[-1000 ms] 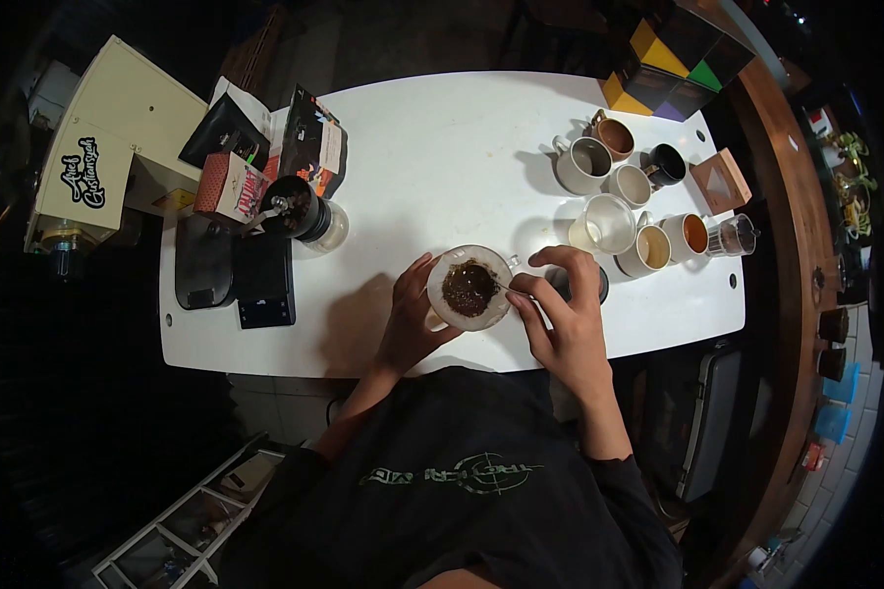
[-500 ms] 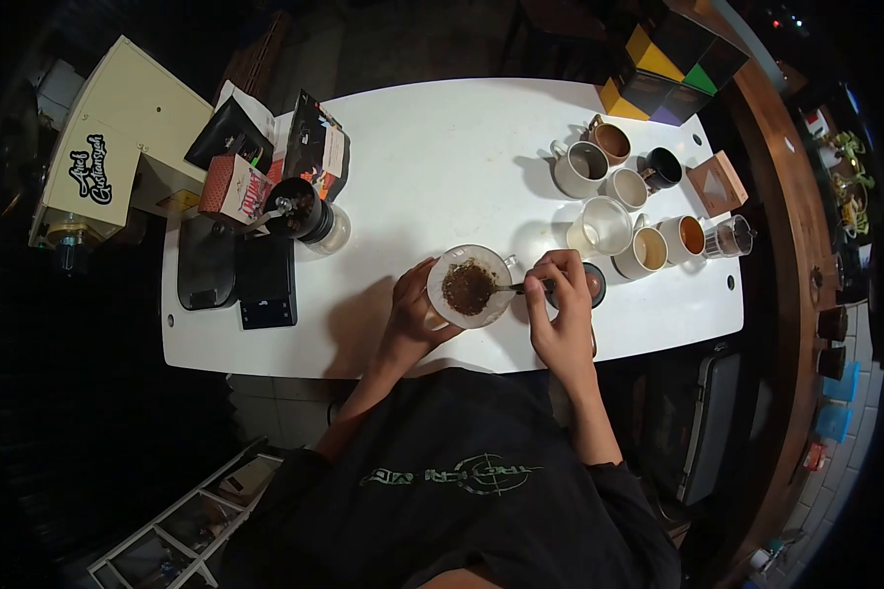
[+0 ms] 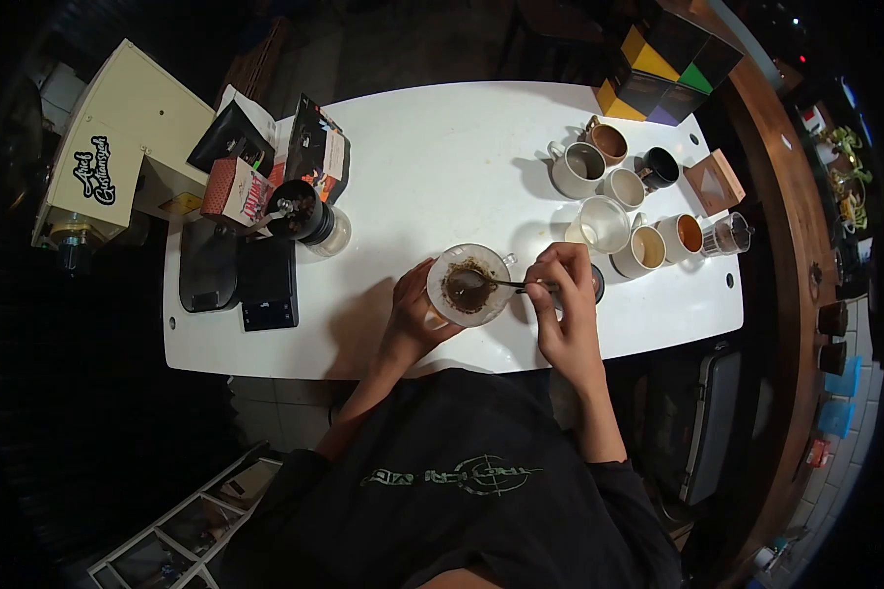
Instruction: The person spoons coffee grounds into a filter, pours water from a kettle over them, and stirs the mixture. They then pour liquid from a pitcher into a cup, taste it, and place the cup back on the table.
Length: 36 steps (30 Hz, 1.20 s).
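My left hand (image 3: 410, 312) is wrapped round the left side of a coffee dripper (image 3: 494, 306), seen from above, with a small clear handle at its upper right. Wet brown coffee grounds (image 3: 465, 297) lie in the pale cone, darker round the edge. Between the thumb and fingers of my right hand (image 3: 567, 312) is a thin metal spoon (image 3: 506, 284), its bowl down in the coffee. What stands under the dripper is mostly hidden. A dark round object (image 3: 597, 283) lies partly behind my right hand.
Several cups and a clear plastic cup (image 3: 604, 226) stand right of my hands. A black scale (image 3: 268, 287), a hand grinder (image 3: 300, 211) and coffee bags (image 3: 319, 147) are on the left of the white table (image 3: 432, 157). A cream grinder machine (image 3: 118, 147) stands far left.
The spoon's bowl now shows within the coffee, further left and up. My right hand has shifted slightly right. The liquid looks lower, with more grounds visible. My left hand keeps its hold.
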Motion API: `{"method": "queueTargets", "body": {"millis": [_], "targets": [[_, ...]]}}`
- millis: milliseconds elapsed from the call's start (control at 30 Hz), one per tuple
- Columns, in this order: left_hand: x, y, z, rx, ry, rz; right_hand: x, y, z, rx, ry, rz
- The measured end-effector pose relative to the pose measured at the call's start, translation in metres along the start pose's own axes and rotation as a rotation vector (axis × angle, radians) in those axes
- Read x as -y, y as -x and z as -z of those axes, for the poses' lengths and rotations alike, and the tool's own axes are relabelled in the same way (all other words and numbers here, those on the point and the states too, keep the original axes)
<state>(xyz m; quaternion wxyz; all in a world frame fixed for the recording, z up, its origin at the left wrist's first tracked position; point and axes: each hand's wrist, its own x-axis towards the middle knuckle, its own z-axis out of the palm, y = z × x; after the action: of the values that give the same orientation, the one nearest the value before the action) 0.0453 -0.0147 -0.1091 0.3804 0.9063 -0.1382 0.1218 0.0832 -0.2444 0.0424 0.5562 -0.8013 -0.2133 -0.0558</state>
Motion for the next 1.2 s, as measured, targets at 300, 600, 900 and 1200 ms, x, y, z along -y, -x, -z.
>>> {"method": "queueTargets", "body": {"millis": [300, 600, 900, 1200], "targets": [[-0.027, -0.008, 0.017, 0.034, 0.097, 0.114, 0.017, 0.004, -0.004, 0.077, 0.103, 0.043], [-0.007, -0.002, 0.004, 0.040, 0.071, 0.072, 0.000, 0.007, -0.013, 0.018, 0.283, 0.018], [-0.017, -0.001, 0.011, 0.003, 0.027, 0.041, 0.004, 0.010, 0.000, 0.037, 0.216, -0.141], [-0.029, -0.005, 0.020, 0.027, 0.070, 0.102, -0.011, 0.055, 0.048, -0.293, 0.574, -0.425]]}}
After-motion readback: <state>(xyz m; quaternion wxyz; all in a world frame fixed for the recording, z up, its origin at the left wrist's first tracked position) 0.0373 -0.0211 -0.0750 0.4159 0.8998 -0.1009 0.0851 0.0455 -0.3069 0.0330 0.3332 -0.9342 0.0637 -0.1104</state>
